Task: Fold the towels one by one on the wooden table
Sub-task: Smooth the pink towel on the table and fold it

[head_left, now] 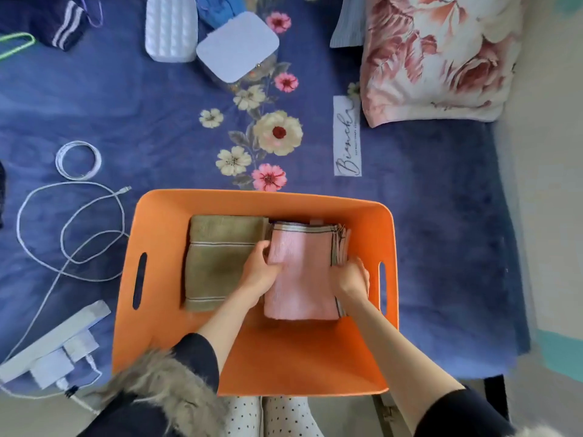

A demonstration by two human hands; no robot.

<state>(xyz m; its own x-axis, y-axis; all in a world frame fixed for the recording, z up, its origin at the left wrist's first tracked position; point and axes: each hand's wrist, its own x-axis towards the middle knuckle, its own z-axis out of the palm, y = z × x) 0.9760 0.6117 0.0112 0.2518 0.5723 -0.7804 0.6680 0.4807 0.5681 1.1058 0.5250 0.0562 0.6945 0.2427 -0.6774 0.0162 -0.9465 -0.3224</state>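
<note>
both hands reach into orange bin [151,216]: left hand [258,272] and right hand [348,277] curl round pink towel stack [299,279] by right wall. step: lifting it out; next, carry to table.

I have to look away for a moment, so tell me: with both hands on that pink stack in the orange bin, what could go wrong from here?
1. The pink towel stack holds several layers, edges fanned by the right hand; lifted unevenly, it could slide apart.
2. The left hand grips right beside the olive towel, so it might drag that towel along.
3. The orange bin sits on a soft blue bedspread and may tip or shift.
</note>
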